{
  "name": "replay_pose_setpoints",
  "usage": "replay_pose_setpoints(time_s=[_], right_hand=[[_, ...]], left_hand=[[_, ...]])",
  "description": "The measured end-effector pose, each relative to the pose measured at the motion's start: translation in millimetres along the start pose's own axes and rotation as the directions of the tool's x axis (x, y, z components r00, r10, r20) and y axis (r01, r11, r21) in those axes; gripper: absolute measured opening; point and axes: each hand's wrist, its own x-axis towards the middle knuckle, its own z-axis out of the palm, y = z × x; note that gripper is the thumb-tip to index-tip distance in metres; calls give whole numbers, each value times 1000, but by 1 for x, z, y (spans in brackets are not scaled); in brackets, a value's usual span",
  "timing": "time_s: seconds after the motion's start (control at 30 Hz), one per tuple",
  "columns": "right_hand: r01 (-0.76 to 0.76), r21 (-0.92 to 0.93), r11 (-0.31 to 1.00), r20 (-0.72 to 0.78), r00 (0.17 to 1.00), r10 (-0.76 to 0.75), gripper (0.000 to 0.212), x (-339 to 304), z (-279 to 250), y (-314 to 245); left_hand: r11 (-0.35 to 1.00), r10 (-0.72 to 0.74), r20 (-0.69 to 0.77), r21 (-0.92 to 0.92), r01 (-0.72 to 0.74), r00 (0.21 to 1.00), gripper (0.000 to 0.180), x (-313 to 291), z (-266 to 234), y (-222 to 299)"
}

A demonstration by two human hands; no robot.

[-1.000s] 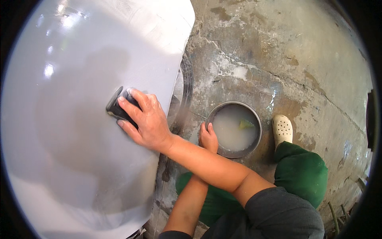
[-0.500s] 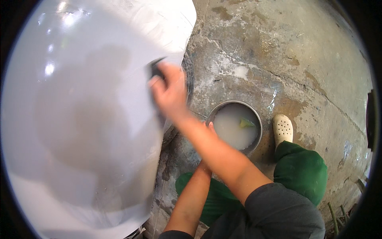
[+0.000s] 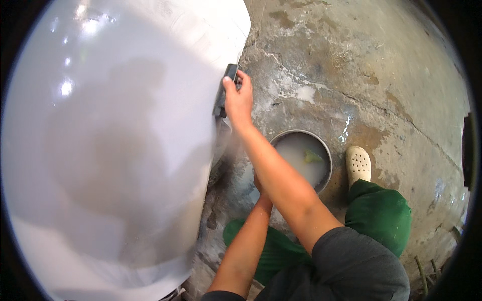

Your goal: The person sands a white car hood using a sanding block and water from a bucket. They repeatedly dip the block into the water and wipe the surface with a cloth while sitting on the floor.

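My right hand [image 3: 238, 98] is closed around a dark, oblong, box-like object [image 3: 221, 100], whose exact kind I cannot make out. It is at the right rim of a large white-lined basin [image 3: 221, 25] full of milky liquid [image 3: 100, 165]. Below my right forearm, a round metal pot [image 3: 329, 173] holds cloudy liquid with a yellow-green, funnel-like piece [image 3: 312, 156] in it. Near the pot's left side, my left hand [image 3: 258, 181] is mostly hidden behind the right forearm; its fingers do not show.
Stained, wet concrete floor [image 3: 401, 75] with a long crack spreads to the right. My foot in a cream clog [image 3: 358, 163] stands right of the pot. Green trouser legs [image 3: 379, 213] are on either side of my arms. Thin sticks [image 3: 424, 275] lie at the lower right.
My right hand has moved right with the dark object, from over the milky liquid to the basin's rim. The left fingers, seen at the pot's rim before, are now hidden.
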Motion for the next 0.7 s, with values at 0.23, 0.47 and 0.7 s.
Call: replay_pose_setpoints(time_s=[0.23, 0.47, 0.7], right_hand=[[623, -229, 748, 443, 751, -490, 55, -105, 5, -30], [348, -194, 917, 278, 916, -289, 54, -92, 20, -35], [729, -65, 682, 470, 625, -623, 72, -80, 37, -43]], left_hand=[[976, -84, 30, 206, 76, 996, 55, 15, -15, 5], [950, -102, -6, 296, 100, 995, 50, 19, -17, -1], [988, 31, -56, 154, -22, 998, 50, 24, -7, -30]])
